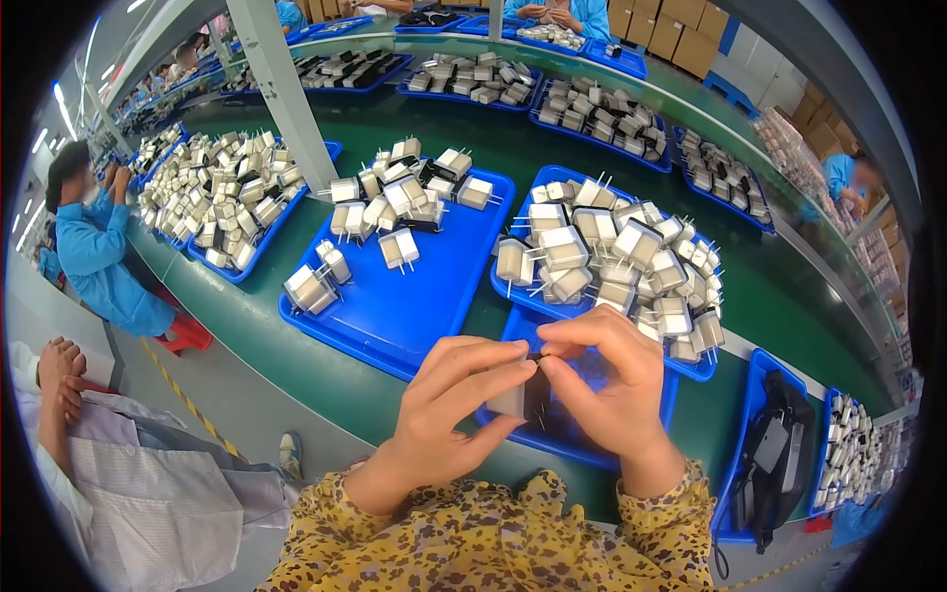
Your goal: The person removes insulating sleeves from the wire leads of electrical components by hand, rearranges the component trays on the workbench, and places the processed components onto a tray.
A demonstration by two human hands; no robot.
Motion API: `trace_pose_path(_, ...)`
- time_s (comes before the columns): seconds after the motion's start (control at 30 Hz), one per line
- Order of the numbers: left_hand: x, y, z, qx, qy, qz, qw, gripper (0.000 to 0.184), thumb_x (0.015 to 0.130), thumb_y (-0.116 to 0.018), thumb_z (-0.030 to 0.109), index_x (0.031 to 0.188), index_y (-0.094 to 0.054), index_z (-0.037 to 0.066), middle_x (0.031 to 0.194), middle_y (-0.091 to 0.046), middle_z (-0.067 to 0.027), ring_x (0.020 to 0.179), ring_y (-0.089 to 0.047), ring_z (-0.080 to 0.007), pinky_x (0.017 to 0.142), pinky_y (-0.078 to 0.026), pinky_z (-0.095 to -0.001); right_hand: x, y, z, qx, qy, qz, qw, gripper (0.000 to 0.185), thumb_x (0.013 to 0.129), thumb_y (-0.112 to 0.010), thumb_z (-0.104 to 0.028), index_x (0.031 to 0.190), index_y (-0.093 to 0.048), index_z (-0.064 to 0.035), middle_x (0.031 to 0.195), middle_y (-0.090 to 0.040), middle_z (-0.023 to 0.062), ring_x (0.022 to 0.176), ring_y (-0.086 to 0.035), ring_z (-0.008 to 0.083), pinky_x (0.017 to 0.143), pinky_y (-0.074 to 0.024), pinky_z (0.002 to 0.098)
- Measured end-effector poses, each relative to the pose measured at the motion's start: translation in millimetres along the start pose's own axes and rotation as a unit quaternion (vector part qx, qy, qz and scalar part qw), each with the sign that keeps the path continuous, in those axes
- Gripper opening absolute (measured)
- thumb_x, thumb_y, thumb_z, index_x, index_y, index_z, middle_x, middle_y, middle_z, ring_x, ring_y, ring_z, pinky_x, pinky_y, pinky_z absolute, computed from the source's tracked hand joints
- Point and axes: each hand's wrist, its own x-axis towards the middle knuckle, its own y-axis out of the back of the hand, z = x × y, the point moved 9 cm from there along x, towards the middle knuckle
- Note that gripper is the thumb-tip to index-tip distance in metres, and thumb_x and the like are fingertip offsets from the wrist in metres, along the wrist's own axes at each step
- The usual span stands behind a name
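Both hands meet above a blue tray (641, 434) near my body. My left hand (459, 400) has its fingers closed on a small white-and-black adapter (513, 399), whose thin metal pins show at the lower right. The fingertips of my right hand (612, 380) are pinched together at the adapter's dark top edge; what they grip there is too small to make out. Just beyond my hands, a blue tray (503, 271) is heaped with white adapters (564, 247). To its left, another blue tray (424, 296) holds adapters mostly along its far side.
More adapter trays line the green bench (266, 326). A grey post (281, 94) rises behind the left trays. At right, a blue tray (730, 493) holds black parts (774, 449). One person (99, 247) works at left; another person stands close at lower left.
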Motion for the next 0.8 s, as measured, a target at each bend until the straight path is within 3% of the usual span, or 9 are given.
trace_pose_path(0.07, 0, 0, 0, 0.012, -0.004, -0.002, 1.0, 0.06, 0.059, -0.083, 0.0, 0.117, -0.069, 0.006, 0.123, -0.065, -0.0097, 0.106, -0.062, -0.03, 0.086, -0.051, -0.0384, 1, -3, -12, -0.071, 0.05, -0.019, 0.996, 0.029, 0.08, -0.07, 0.006, 0.108, -0.068, -0.0003, 0.092, -0.065, 0.0073, 0.079, -0.065, 0.0123, 0.07, -0.053, 0.0257)
trace_pose_path(0.13, 0, 1, 0, 0.011, -0.001, -0.002, 1.0, 0.06, 0.058, -0.081, -0.001, 0.117, -0.069, 0.006, 0.124, -0.065, -0.0098, 0.106, -0.062, -0.03, 0.086, -0.051, -0.0384, 1, -3, 7, 0.05, -0.079, -0.013, 0.996, 0.024, 0.081, -0.07, 0.006, 0.104, -0.068, 0.001, 0.091, -0.065, 0.007, 0.081, -0.066, 0.0124, 0.072, -0.0537, 0.0256)
trace_pose_path(0.27, 2, 5, -2, 0.014, -0.001, -0.002, 1.0, 0.061, 0.058, -0.081, -0.002, 0.117, -0.069, 0.006, 0.124, -0.065, -0.0097, 0.106, -0.062, -0.03, 0.087, -0.051, -0.0385, -3, -5, 21, 0.155, -0.145, -0.018, 0.977, 0.02, 0.082, -0.069, 0.006, 0.101, -0.069, 0.0016, 0.091, -0.065, 0.0075, 0.082, -0.067, 0.0127, 0.07, -0.0543, 0.0245)
trace_pose_path(0.53, 1, 3, -3, 0.013, -0.012, -0.016, 1.0, 0.061, 0.059, -0.078, -0.006, 0.118, -0.068, 0.005, 0.125, -0.064, -0.0106, 0.106, -0.062, -0.0303, 0.086, -0.051, -0.0382, 2, -2, 2, -0.019, -0.017, -0.01, 1.0, 0.009, 0.08, -0.071, 0.007, 0.088, -0.069, 0.0034, 0.083, -0.067, 0.0083, 0.07, -0.069, 0.0133, 0.062, -0.0554, 0.0233)
trace_pose_path(0.77, 1, 1, -1, 0.035, -0.038, -0.014, 0.999, 0.06, 0.058, -0.077, -0.006, 0.116, -0.069, 0.004, 0.124, -0.064, -0.0118, 0.103, -0.062, -0.0307, 0.084, -0.052, -0.0379, 1, -2, 8, -0.008, -0.041, 0.021, 0.999, 0.009, 0.078, -0.072, 0.007, 0.084, -0.067, 0.0023, 0.08, -0.066, 0.008, 0.066, -0.068, 0.0133, 0.059, -0.0545, 0.0233)
trace_pose_path(0.8, 0, 0, 0, 0.051, -0.045, -0.01, 0.998, 0.058, 0.058, -0.076, -0.006, 0.115, -0.069, 0.003, 0.123, -0.064, -0.0121, 0.102, -0.062, -0.0309, 0.083, -0.053, -0.0378, 2, -3, 1, -0.049, -0.005, 0.022, 0.999, 0.011, 0.076, -0.072, 0.007, 0.083, -0.066, 0.0013, 0.079, -0.066, 0.008, 0.065, -0.067, 0.0136, 0.057, -0.0538, 0.0237)
